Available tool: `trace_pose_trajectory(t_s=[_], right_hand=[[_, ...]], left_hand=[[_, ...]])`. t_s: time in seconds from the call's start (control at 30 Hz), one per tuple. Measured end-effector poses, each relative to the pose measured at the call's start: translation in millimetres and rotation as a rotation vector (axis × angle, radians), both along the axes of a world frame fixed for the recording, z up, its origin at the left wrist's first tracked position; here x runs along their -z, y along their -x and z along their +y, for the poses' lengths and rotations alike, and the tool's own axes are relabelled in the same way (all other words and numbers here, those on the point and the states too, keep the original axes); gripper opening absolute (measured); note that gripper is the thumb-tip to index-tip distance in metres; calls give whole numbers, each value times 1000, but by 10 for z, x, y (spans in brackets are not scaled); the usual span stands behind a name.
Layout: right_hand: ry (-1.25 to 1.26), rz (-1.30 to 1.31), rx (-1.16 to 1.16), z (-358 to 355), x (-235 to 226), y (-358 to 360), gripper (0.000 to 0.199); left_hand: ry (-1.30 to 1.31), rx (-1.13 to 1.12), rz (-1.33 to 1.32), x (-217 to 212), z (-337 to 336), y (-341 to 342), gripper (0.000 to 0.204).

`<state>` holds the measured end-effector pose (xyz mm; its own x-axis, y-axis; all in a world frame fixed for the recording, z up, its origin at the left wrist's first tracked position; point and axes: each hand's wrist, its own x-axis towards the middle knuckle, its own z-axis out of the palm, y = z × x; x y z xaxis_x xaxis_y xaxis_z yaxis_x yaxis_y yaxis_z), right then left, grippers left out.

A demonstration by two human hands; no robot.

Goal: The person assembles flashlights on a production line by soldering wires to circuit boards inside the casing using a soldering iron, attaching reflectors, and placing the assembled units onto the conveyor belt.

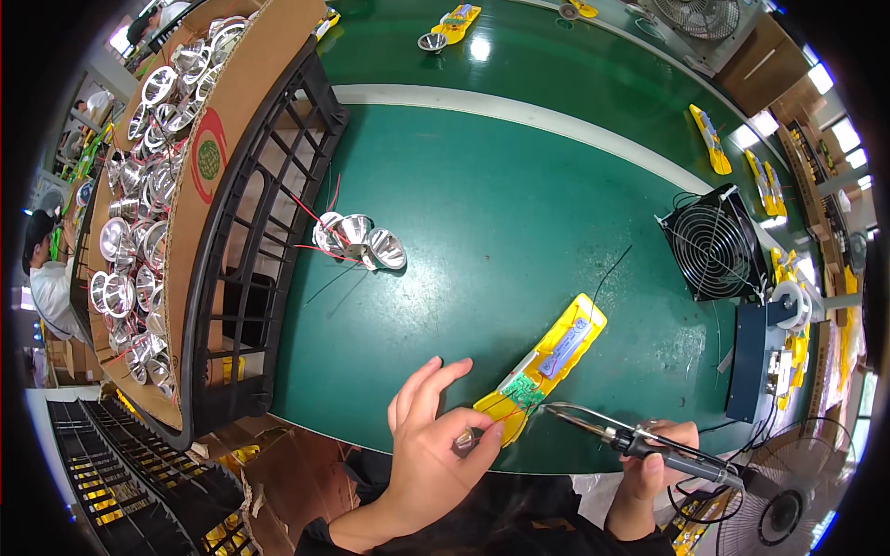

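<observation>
A yellow lamp housing (pixel 581 321) lies slanted on the green bench before me. It holds a blue-wrapped battery cell (pixel 565 348) and a small green circuit board (pixel 524 392). My left hand (pixel 431 445) pinches thumb and forefinger at the housing's lower end, on what looks like a thin wire leading to the board. Something silvery, perhaps a reflector (pixel 464 441), shows between those fingers, mostly hidden. My right hand (pixel 649 461) grips a soldering iron (pixel 663 454) with a feed tube along it; its tip is close beside the circuit board.
Several wired reflectors (pixel 357 243) lie left on the bench. Beyond them, a black crate (pixel 246 241) stands beside a carton (pixel 232 120) of reflectors. A square fan (pixel 712 246) and blue box (pixel 749 361) stand right. More yellow housings (pixel 709 139) lie on the belt (pixel 575 69) behind.
</observation>
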<state>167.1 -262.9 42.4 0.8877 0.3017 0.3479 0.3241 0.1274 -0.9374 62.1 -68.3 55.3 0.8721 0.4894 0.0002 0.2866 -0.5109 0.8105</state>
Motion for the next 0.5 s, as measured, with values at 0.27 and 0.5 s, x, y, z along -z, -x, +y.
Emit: trace_pose_trajectory(t_s=[0.27, 0.5], right_hand=[[117, 37, -106, 35, -6, -1, 27], [129, 36, -108, 25, 40, -2, 26]], left_hand=[[31, 61, 82, -60, 69, -6, 7], [47, 54, 77, -62, 78, -32, 7]])
